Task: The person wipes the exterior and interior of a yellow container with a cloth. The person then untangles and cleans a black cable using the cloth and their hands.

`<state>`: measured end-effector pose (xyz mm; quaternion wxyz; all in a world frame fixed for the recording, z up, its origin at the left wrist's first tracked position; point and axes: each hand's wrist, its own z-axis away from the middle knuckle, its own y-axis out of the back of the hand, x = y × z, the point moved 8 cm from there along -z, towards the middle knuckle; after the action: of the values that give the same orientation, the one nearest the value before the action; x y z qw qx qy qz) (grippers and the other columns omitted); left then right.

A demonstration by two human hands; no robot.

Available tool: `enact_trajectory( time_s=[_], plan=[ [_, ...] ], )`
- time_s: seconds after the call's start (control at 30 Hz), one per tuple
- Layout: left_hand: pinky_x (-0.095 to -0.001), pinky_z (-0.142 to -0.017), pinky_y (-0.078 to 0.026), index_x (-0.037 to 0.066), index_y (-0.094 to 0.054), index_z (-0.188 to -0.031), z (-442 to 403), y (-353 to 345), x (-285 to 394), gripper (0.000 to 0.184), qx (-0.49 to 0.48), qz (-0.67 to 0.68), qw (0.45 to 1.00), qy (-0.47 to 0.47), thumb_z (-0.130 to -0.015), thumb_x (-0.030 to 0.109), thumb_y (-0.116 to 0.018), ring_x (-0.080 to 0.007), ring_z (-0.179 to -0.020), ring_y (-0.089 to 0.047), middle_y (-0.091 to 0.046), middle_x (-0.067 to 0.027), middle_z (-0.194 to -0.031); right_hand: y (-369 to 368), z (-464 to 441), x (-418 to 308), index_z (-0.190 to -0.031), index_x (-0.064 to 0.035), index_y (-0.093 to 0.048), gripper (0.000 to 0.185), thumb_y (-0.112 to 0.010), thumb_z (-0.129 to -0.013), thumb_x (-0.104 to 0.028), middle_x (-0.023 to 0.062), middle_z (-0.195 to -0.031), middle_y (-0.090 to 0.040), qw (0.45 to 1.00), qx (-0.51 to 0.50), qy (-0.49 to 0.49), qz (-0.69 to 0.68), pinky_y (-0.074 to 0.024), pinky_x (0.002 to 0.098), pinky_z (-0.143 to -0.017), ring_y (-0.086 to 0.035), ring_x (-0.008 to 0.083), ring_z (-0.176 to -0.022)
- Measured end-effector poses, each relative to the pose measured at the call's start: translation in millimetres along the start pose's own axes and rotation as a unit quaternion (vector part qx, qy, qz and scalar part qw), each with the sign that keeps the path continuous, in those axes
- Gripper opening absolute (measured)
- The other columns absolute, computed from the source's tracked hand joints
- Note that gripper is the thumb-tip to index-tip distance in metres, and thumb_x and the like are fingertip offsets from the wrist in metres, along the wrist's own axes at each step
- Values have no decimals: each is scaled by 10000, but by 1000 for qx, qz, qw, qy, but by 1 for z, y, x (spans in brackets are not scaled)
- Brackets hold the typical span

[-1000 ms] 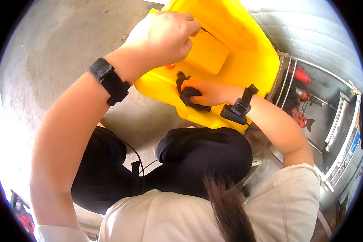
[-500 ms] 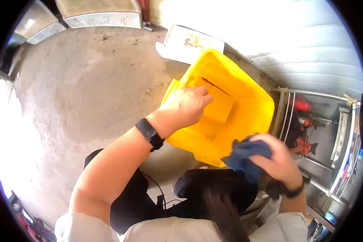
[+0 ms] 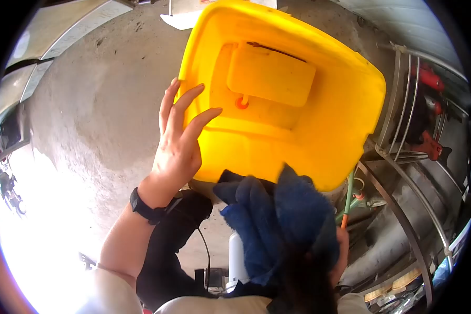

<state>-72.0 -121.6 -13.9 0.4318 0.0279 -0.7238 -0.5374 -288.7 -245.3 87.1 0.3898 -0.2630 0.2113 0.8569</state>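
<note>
At the yellow bin (image 3: 345, 99), mouth upward, long axis unclear, the left hand (image 3: 176, 153) splays fingers; blue cloth (image 3: 301, 214) obscures right hand's (image 3: 343, 250)

I count two hands, both mine: one left hand (image 3: 177, 153) and one right hand (image 3: 341, 255), the latter mostly hidden. I see one black wristband (image 3: 150, 209). I have one bundle of dark blue cloth (image 3: 304, 209); its folds keep me from telling whether it is a single piece. There is one yellow bin (image 3: 329, 149), and within it I count one raised block (image 3: 272, 76), one orange ring (image 3: 241, 102) and one thin dark strip (image 3: 277, 51). I also make out one white cylinder (image 3: 237, 256), at least one black cable (image 3: 208, 256) and at least two red items (image 3: 430, 146).
</note>
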Motion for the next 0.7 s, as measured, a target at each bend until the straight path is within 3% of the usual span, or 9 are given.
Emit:
enact_trajectory(
  time_s=[0.13,0.23,0.3,0.37,0.4,0.5,0.53,0.63,0.7],
  plan=[
    [-577,-1156,-222,178,-648,-1116,13,2,-1,699,-5,38,999,-15,-662,-268,-361,-457,-1412,-218,-432,-153,-1410,-6,21,9,-1218,-3,-491,477,-718,-799,2,121,-1146,-546,997,-17,-77,13,-464,300,-891,-567,171,-1001],
    [-573,-1159,-219,177,-648,-1122,38,1,9,687,-4,30,1000,3,-671,-262,-373,-468,-1414,-203,-419,-147,-1424,-10,24,17,-1238,-4,-488,440,-703,-859,-66,97,-1136,-542,997,-18,-67,-30,-451,276,-895,-558,149,-991],
    [-567,-1164,-203,159,-642,-1148,56,-4,12,590,-11,9,999,30,-741,-205,-418,-469,-1413,-209,-421,-155,-1429,-13,22,23,-1239,-7,-489,423,-692,-874,-72,86,-1120,-547,998,3,-70,-5,-449,265,-887,-549,135,-990],
    [-567,-1166,-192,142,-632,-1167,73,-1,14,468,-21,-36,997,61,-829,-140,-472,-454,-1416,-227,-432,-150,-1438,-9,14,37,-1236,0,-496,383,-664,-907,-101,65,-1078,-568,998,-22,2,60,-441,254,-879,-531,113,-993],
    [-554,-1171,-186,125,-566,-1265,78,6,12,463,-39,-46,995,76,-840,-59,-549,-428,-1424,-229,-426,-156,-1437,-13,10,42,-1235,1,-499,371,-655,-918,-112,58,-1069,-573,996,-26,29,76,-435,249,-884,-528,109,-995],
    [-535,-1169,-200,107,-496,-1335,87,38,52,529,-60,18,983,170,-831,40,-643,-402,-1427,-240,-417,-154,-1443,-10,0,62,-1248,-2,-494,351,-611,-962,-168,46,-1132,-576,995,-36,-28,-88,-420,239,-907,-531,106,-1012],
    [-488,-1159,-238,90,-458,-1366,94,47,65,597,-79,54,979,182,-822,121,-702,-396,-1412,-273,-403,-166,-1450,-9,8,59,-1257,-5,-483,356,-605,-966,-171,52,-1154,-577,989,-60,-16,-134,-416,247,-928,-534,111,-1036],
    [-402,-1062,-376,74,-436,-1381,90,86,121,527,-132,159,963,176,-900,155,-637,-372,-1343,-375,-419,-201,-1418,-6,48,21,-1289,-22,-447,366,-583,-977,-159,65,-1220,-569,944,-143,-21,-297,-386,283,-1007,-532,135,-1114],
    [-392,-1068,-364,36,-484,-1304,75,116,164,442,-155,274,926,210,-900,133,-634,-362,-1288,-431,-475,-196,-1346,4,87,-18,-1303,-36,-438,362,-567,-984,-150,67,-1255,-549,928,-202,-23,-313,-354,307,-1049,-518,144,-1148]
  ],
)
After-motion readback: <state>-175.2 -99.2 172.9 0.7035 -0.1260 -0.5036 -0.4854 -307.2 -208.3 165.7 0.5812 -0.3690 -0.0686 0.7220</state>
